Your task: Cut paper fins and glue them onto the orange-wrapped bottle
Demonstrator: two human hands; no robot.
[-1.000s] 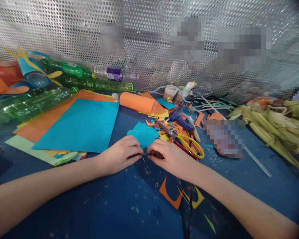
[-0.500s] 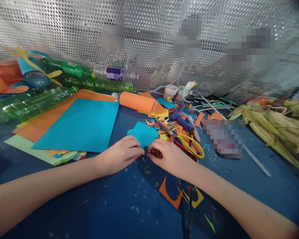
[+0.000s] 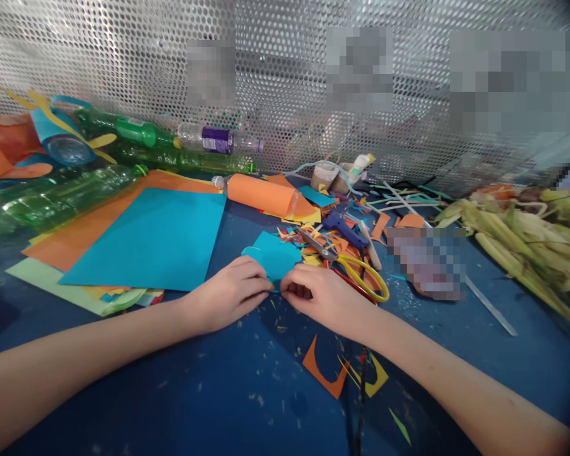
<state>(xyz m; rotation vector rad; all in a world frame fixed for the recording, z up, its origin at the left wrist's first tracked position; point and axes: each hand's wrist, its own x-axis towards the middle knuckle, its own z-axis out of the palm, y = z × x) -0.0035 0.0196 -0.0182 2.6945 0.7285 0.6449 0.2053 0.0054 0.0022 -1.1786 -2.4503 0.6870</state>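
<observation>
A small piece of blue paper point(image 3: 275, 253) lies on the dark blue table, its near edge between my two hands. My left hand point(image 3: 232, 291) has its fingertips pressed together on that edge from the left. From the right, my right hand point(image 3: 320, 294) pinches the same edge with thumb and curled fingers. The fingertips of both hands are close together and partly cover the paper's edge. Yellow- and red-handled scissors point(image 3: 361, 275) rest just beyond my right hand, among paper scraps.
Large blue sheet point(image 3: 152, 240) on stacked coloured paper at left; green bottles point(image 3: 71, 196) behind it. An orange-wrapped bottle point(image 3: 259, 194), blue glue gun point(image 3: 346, 229) and corn husks point(image 3: 527, 234) lie farther back and right. Orange cut-out point(image 3: 325, 373) lies near my right forearm.
Both hands keep their hold on the blue paper. Its near edge has shifted slightly, and a little more blue shows between my fingertips. The view has moved very slightly.
</observation>
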